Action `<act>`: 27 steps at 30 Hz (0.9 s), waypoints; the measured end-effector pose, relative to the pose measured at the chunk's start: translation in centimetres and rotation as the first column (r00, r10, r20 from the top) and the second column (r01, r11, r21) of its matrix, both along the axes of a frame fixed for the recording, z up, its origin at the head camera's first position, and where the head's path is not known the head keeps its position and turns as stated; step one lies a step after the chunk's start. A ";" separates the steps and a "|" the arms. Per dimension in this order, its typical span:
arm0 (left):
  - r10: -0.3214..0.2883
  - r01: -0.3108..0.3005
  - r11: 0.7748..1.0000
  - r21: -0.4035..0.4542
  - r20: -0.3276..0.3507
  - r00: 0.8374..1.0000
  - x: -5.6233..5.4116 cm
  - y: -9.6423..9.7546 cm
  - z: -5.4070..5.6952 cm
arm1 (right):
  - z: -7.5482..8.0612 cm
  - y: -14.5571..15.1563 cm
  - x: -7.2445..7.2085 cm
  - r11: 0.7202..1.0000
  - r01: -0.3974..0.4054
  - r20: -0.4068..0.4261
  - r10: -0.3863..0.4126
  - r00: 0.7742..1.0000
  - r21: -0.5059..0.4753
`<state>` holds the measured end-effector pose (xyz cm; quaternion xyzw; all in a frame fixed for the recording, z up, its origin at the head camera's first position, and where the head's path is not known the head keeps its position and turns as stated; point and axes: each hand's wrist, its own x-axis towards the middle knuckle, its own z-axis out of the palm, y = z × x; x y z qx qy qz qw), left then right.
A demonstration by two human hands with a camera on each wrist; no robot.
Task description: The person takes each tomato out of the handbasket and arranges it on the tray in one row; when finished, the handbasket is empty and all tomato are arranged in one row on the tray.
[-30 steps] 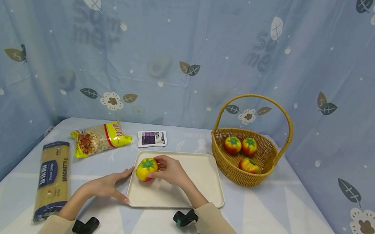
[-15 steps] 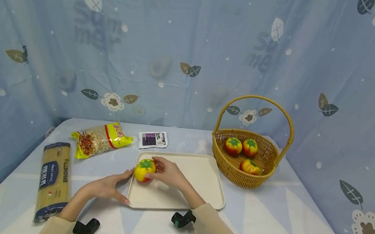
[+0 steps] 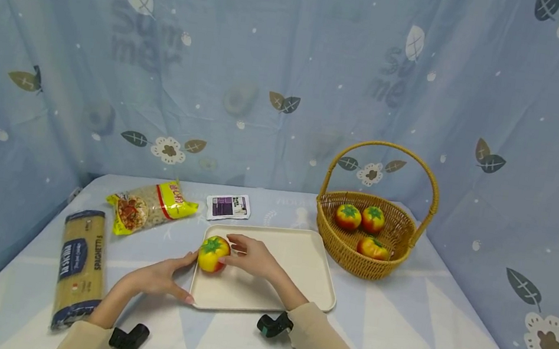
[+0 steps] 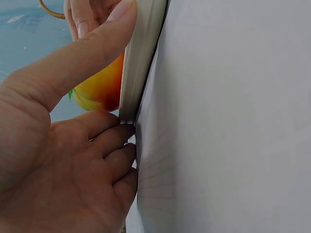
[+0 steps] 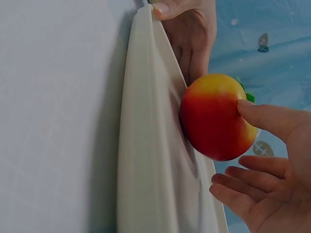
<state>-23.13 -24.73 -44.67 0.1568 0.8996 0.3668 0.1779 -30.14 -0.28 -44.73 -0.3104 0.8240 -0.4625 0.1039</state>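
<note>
A yellow-and-red tomato (image 3: 213,253) with a green top sits at the left end of the cream tray (image 3: 273,293). My right hand (image 3: 253,257) is just right of it; in the right wrist view, its thumb tip overlaps the tomato (image 5: 214,121) while the loosely bent fingers stand apart from it. Whether the thumb still touches cannot be told. My left hand (image 3: 160,277) spreads along the tray's left edge, thumb at the near corner and fingers farther back. The left wrist view puts these fingertips against the tray's rim (image 4: 138,58).
A wicker basket (image 3: 353,262) with a tall handle holds several similar tomatoes at the back right. A spaghetti pack (image 3: 80,272) lies left, a yellow-ended food bag (image 3: 151,207) behind it, and a small white-and-purple packet (image 3: 228,207) behind the tray.
The tomato has shifted slightly left toward the tray's edge. My right fingers have loosened, and a gap now shows between them and the tomato. The left hand stays at the tray's edge.
</note>
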 end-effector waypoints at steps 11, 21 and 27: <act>0.004 -0.004 1.000 0.016 0.000 1.000 0.1 -0.1 0.0 | -0.1 0.1 -0.1 0.999 -0.015 -0.031 0.016 0.999 0.032; 0.010 -0.010 1.000 0.011 0.003 1.000 0.1 0.0 0.0 | 0.0 0.2 -0.1 0.999 -0.025 -0.045 0.026 0.999 0.042; 0.014 -0.014 1.000 0.011 0.007 1.000 0.1 0.1 0.0 | 0.2 0.5 -0.2 0.996 -0.012 -0.082 0.019 0.996 0.084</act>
